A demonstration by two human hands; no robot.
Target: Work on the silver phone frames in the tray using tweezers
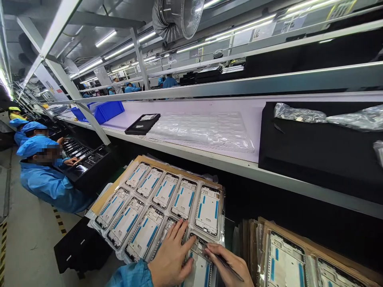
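Both hands work at lower centre of frame: left hand (170, 259) lies flat, fingers spread, pressing a white phone mid-frame with blue adhesive strips (200, 271) in the clear blister tray (104, 229); right hand (230, 265) pinches thin dark tweezers (223, 261). Risk: a tweezer slip could scratch the frame or lift a strip

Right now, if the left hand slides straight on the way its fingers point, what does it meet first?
The left hand lies flat on the tray, fingers pointing up and right. Straight on, it would probably meet the frame in the far row's right-end slot first. Depth is hard to judge, so it might pass over it.
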